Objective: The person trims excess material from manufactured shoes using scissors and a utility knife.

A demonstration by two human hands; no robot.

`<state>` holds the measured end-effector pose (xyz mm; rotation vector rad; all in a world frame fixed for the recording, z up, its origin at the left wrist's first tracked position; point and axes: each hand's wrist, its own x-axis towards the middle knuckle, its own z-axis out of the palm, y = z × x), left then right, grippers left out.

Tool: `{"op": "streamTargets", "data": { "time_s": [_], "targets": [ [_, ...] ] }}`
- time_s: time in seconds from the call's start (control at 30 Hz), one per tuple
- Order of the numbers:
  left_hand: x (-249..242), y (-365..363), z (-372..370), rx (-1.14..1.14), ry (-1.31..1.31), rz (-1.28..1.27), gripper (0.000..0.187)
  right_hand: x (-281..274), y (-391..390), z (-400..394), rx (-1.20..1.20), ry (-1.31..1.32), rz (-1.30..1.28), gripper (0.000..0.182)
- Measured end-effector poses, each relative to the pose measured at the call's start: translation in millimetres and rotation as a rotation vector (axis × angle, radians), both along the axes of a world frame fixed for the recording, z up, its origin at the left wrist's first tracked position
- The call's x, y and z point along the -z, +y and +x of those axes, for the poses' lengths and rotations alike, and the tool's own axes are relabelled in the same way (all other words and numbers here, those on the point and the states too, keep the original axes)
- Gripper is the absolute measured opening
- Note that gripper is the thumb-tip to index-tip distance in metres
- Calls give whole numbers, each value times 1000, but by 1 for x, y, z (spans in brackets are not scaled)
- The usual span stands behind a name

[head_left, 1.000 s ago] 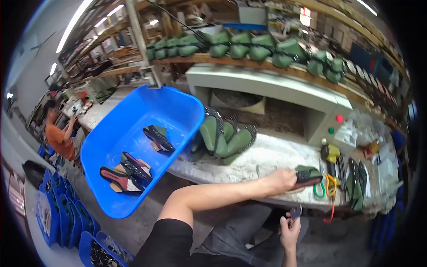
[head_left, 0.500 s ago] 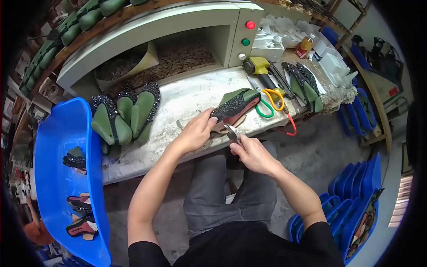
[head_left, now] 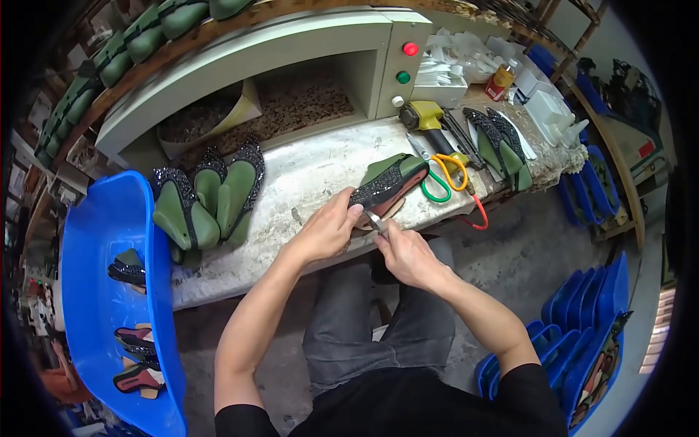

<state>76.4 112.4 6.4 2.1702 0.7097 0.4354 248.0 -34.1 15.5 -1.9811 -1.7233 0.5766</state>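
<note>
Because the metal-tipped tool [head_left: 376,221] was held so close to the thumb of the left hand [head_left: 331,226], a slip along the lower edge of the beaded black shoe [head_left: 386,182] was judged the chief danger. If the tip were pushed too hard, or if the green last [head_left: 378,169] inside were allowed to roll, the thumb could be nicked or the reddish lining scratched. Beads might also be rubbed loose where the upper was pressed by the fingers. As the shoe was laid on its side near the front edge of the bench [head_left: 306,171], with only one end gripped, its far end could be swung against the scissors [head_left: 437,199] just beyond it, and these might be nudged.

The left hand was closed over the near end of the shoe, with the thumb laid toward the tool and the fingers bent around the upper. The right hand [head_left: 411,255] was also closed, the tool being pinched by curled fingers and most of its handle hidden. Its tip was brought to the shoe's lower edge, though whether the material was actually touched could not be told.
</note>
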Motion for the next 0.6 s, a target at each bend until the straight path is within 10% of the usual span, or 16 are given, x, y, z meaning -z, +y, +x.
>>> {"op": "streamTargets", "data": {
  "time_s": [0.6],
  "targets": [
    [7,-5,2,-16,78,54,46,8,-5,16,-11,-2,7,19]
  ]
}}
